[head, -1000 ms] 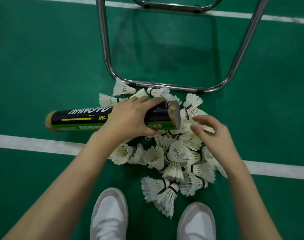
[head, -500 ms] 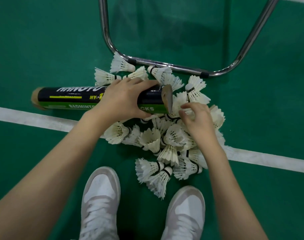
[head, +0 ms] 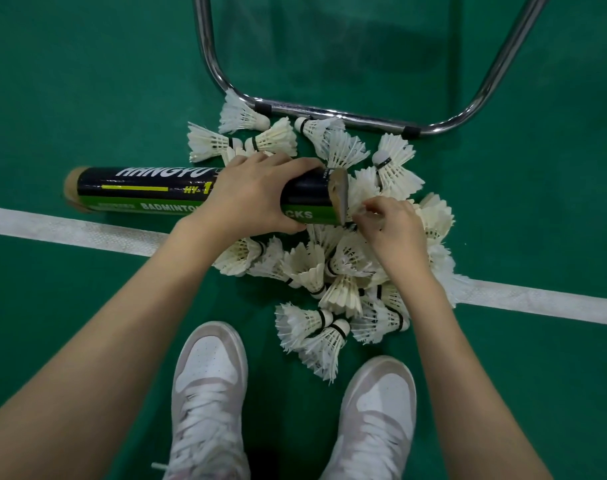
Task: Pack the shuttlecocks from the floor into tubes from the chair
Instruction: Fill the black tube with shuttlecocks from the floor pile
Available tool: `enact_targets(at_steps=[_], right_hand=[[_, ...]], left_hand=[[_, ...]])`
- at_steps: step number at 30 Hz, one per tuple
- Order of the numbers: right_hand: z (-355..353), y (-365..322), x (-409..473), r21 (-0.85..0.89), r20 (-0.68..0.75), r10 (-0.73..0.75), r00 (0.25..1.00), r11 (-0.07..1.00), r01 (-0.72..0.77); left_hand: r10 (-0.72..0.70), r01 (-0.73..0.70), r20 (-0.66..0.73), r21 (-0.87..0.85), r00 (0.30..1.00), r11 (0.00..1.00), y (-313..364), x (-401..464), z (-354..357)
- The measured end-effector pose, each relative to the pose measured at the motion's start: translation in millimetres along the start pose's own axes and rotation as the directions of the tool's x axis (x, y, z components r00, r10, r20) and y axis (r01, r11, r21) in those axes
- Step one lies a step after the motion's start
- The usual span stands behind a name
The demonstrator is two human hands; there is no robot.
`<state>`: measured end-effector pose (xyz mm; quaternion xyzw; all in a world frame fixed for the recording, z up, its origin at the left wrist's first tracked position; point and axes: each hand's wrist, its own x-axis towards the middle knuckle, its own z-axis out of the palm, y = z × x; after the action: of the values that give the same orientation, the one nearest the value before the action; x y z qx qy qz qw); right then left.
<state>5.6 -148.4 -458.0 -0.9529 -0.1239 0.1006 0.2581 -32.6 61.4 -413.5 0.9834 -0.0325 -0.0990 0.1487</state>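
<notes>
Since half a second ago, my right hand (head: 390, 233) has come up to the tube's open mouth, fingertips pinching a shuttlecock (head: 359, 211) there. Beyond my shoes (head: 208, 386), loose shuttlecocks (head: 309, 268) litter the floor (head: 87, 81). My left hand (head: 257, 195) grips the tube (head: 146, 190) level, before the chair frame (head: 329, 112).

Bare forearms, no sleeves; white sneakers (head: 208, 393) w/ pale pink-grey trim, white laces.

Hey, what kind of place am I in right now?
Most likely an indoor badminton court: green sports flooring with a white boundary line, a pile of feather shuttlecocks on it, and a shuttlecock tube gripped in your left hand.
</notes>
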Motion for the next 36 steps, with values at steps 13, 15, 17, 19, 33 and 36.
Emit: enact_targets(at_steps=[13, 15, 17, 19, 33, 36], right_hand=[[-10, -11, -1, 0.111, -0.174, 0.049, 0.984, 0.993, -0.03], [-19, -13, -5, 0.267, -0.208, 0.119, 0.971, 0.962, -0.061], [-31, -15, -11, 0.419, -0.228, 0.178, 0.957, 0.905, -0.069], [-42, -21, -16, 0.503, -0.243, 0.201, 0.949, 0.863, -0.054], [-77, -65, -50, 0.778, -0.043, 0.02, 0.999, 0.628, 0.021], [-80, -78, -45, 0.754, -0.053, -0.014, 0.998, 0.654, 0.05]], left_hand=[[0.008, -0.008, -0.038, 0.005, 0.999, 1.0, -4, 3, 2], [0.005, -0.005, -0.034, 0.006, 0.999, 1.0, -4, 3, 1], [-0.002, 0.002, -0.024, 0.008, 1.0, 1.0, -2, 3, 1], [-0.003, 0.003, -0.016, 0.008, 1.0, 1.0, 0, 3, 0], [0.036, -0.027, -0.117, 0.073, 0.992, 0.997, 38, -4, -54], [0.034, -0.026, -0.153, 0.057, 0.988, 0.998, 42, 4, -57]])
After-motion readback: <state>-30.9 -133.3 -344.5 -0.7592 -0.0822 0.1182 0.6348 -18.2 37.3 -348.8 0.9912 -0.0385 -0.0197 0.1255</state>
